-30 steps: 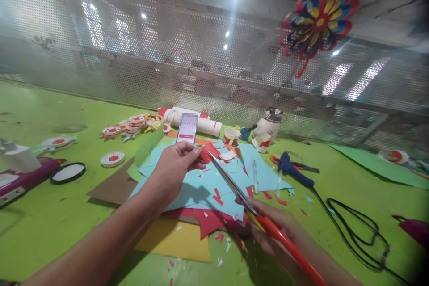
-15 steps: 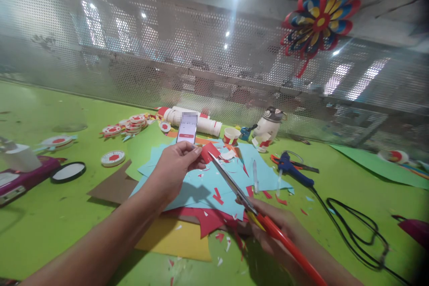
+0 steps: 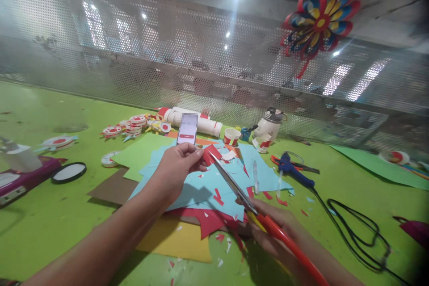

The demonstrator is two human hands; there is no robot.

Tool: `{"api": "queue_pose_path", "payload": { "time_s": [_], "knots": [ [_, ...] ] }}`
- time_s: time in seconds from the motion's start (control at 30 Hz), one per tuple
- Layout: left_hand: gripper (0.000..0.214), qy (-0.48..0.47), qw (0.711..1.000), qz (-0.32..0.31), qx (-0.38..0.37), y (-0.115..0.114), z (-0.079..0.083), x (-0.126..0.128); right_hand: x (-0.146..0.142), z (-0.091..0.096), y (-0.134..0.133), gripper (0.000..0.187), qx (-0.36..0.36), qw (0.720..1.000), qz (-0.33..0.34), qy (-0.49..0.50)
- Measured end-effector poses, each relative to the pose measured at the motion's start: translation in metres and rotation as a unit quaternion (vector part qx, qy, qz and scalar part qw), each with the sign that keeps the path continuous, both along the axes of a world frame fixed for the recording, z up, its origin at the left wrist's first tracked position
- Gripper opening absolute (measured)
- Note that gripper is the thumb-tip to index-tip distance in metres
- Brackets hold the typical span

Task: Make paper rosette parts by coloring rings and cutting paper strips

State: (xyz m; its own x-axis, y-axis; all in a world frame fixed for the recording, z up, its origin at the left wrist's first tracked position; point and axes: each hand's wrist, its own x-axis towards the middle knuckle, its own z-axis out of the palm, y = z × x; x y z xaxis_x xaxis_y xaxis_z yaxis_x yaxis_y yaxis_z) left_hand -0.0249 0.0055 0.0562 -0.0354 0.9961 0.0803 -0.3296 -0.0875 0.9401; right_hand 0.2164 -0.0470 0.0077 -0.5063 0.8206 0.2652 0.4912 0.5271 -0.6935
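Observation:
My left hand pinches a small piece of red paper between thumb and fingers, above a pile of coloured sheets. In my right hand is a pair of scissors with red and yellow handles, its fingers wrapped around them. The blades point up and left, their tips at the red paper and nearly together. Beneath lie light blue sheets, with narrow red scraps and white bits scattered on them. Part of the right-hand fingers is hidden behind the handles.
A phone leans against white paper rolls at the back. To the right lie a blue glue gun and its looped black cable. Several red-and-white discs and a power strip are on the left.
The light green sheet has settled flatter to the left and now partly covers a white disc. My hands, the red paper and the scissors have barely moved.

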Motion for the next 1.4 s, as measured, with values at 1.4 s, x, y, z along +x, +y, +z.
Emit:
{"api": "queue_pose_path", "payload": {
  "time_s": [1.4],
  "knots": [
    [0.012, 0.001, 0.997, -0.075, -0.014, -0.004, 0.004, -0.005, -0.007, 0.031, -0.01, 0.021, -0.063, 0.998, -0.014, -0.006]
  ]
}}
